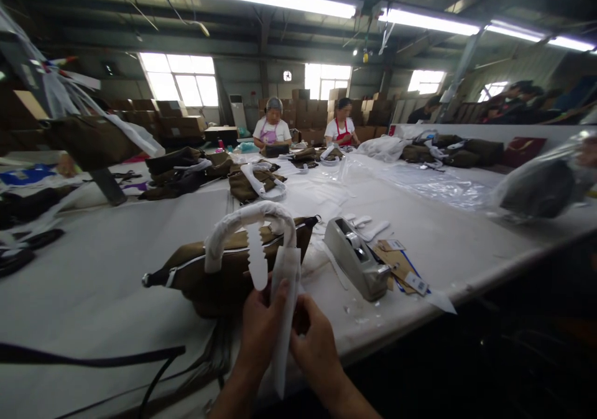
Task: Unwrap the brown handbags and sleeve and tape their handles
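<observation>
A brown handbag (219,270) lies on the white table (93,270) just in front of me, its arched handle (249,217) wrapped in white paper. My left hand (259,329) and my right hand (317,344) are both closed on a long white strip of wrapping paper (285,319) that hangs from the right end of the handle. A short piece of tape with a serrated edge (257,257) dangles from the handle above my left hand.
A grey tape dispenser (357,257) and cardboard tags (398,263) sit right of the bag. Black straps (93,362) trail at the near left. More brown bags (252,183) and plastic sheeting (420,179) lie farther back. Two people (273,130) work at the far end.
</observation>
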A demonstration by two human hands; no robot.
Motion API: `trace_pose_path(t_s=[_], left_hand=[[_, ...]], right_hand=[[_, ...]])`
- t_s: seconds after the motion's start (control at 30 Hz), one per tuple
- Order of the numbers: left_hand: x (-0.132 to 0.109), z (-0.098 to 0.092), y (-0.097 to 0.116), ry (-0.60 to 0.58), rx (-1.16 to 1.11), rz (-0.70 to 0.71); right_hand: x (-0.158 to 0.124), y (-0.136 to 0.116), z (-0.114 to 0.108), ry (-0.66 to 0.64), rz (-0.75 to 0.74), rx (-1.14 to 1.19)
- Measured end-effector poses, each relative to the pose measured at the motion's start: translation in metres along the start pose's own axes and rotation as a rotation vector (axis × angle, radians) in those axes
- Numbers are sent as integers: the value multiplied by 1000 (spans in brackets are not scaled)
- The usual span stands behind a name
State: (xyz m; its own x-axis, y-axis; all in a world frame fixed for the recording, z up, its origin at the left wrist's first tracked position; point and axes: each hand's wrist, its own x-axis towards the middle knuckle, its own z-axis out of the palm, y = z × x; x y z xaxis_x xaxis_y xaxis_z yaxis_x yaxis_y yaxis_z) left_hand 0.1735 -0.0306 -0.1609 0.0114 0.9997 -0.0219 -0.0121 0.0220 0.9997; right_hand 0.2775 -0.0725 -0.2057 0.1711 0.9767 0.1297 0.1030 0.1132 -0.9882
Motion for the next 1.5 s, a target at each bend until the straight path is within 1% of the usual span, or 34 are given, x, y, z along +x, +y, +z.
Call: trace_pose_path(t_s=[0.03, 0.07, 0.13, 0.2, 0.23, 0.3, 0.37, 0.47, 0.53, 0.6, 0.63, 0.67, 0.7, 0.73, 0.77, 0.8, 0.83, 0.87, 0.9, 0.93, 1.0, 1.07, 1.1, 1.17, 1.23, 1.3, 1.37, 1.43, 1.5], left_hand=[[0, 2, -1, 39, 65, 32], [0, 3, -2, 78, 129, 58], [2, 3, -4, 133, 218, 91], [5, 1, -4, 147, 255, 105], [6, -1, -4, 138, 260, 111], [5, -5, -5, 86, 230, 112], [0, -10, -10, 32, 153, 91], [-17, -17, -27, -14, 34, 23], [-31, -21, -41, 3, 8, -17], [-42, -24, -51, 49, 3, -59], [-45, -25, -54, 79, 5, -79], [-47, -27, -55, 104, 10, -97], [-48, -28, -55, 121, 17, -109], [-48, -30, -54, 131, 26, -113], [-47, -31, -53, 137, 39, -111], [-45, -32, -51, 141, 54, -105], [-44, -33, -50, 143, 67, -95], [-43, -33, -48, 144, 78, -81], [-42, -32, -47, 146, 90, -68], [-42, -31, -47, 147, 104, -57], [-42, -30, -47, 150, 131, -42], [-41, -29, -47, 156, 155, -38], [-41, -29, -47, 157, 165, -39], [-41, -30, -48, 155, 184, -41], [-40, -31, -48, 148, 208, -46], [-39, -33, -48, 142, 229, -49], [-38, -35, -47, 133, 241, -48], [-37, -36, -47, 128, 257, -49], [-37, -36, -47, 121, 279, -59]], right_hand=[[-1, -1, 2, 11, -18, -3], [-3, -3, 3, -6, -19, 35], [-7, -5, 2, -106, 27, 202], [-10, -3, -4, -204, 96, 342], [-10, -2, -7, -212, 122, 351], [-9, 2, -11, -172, 143, 283], [-5, 5, -13, -130, 157, 234], [-1, 4, -12, -103, 182, 256], [0, -1, -13, -95, 183, 229], [4, -8, -22, -170, 138, 122], [8, -11, -30, -192, 81, 31], [13, -14, -42, -170, -4, -83], [19, -16, -58, -94, -107, -215], [27, -18, -76, 51, -220, -361], [36, -18, -96, 229, -321, -504], [46, -17, -117, 378, -368, -616], [55, -16, -137, 462, -360, -704], [65, -14, -156, 495, -324, -758], [73, -12, -172, 473, -244, -762], [81, -10, -186, 409, -142, -727], [91, -9, -203, 269, 25, -638], [95, -13, -209, 175, 127, -506], [94, -18, -209, 159, 164, -414], [90, -30, -208, 164, 223, -181], [82, -44, -207, 209, 216, -6], [70, -54, -208, 246, 171, 16], [57, -57, -211, 254, 199, -25], [44, -51, -213, 248, 275, -52], [35, -38, -213, 263, 343, -26]])
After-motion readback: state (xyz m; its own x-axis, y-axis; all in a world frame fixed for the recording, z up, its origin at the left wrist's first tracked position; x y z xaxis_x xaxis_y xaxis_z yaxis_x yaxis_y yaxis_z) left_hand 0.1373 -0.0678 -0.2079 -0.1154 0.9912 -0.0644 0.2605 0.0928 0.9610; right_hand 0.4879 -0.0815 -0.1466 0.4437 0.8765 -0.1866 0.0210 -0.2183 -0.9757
